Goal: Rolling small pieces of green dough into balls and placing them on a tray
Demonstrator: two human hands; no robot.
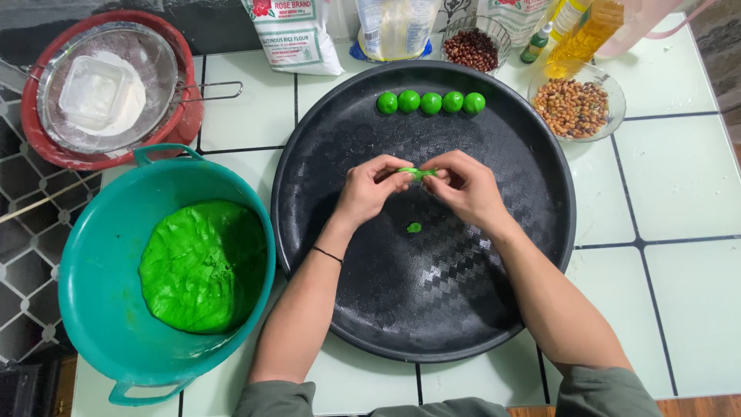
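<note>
Two hands meet over the middle of the frame, above a large round black tray (pixel 494 324). A small piece of green dough (pixel 417 172) is pinched between them: the left hand (pixel 369 189) grasps one end with thumb and fingertips, and the right hand (pixel 463 187) grasps the other, so the piece appears flattened or stretched between the two. It is held just above the tray, apparently so that anything dropped is caught by the tray; one green crumb (pixel 414 228) already lies just below the hands.

Five finished green balls (pixel 431 102) are lined up in a row near the tray's upper rim, well apart from the hands, where they are kept out of the working area. At lower left of the frame a teal bowl (pixel 93 293) with the main mass of green dough (pixel 202 264) is set touching or nearly touching the tray's edge, within easy reach of the left hand.

In the upper left a red basin (pixel 46 147) holds a metal sieve (pixel 158 58) with white flour and a small clear tub. Along the top edge, flour bags (pixel 293 35) stand beside a glass bowl of dark red beans (pixel 472 48); to the upper right are a glass bowl of peanuts (pixel 572 106) and a bottle of yellow oil (pixel 583 35). Nothing is placed between the hands and the row of balls.
</note>
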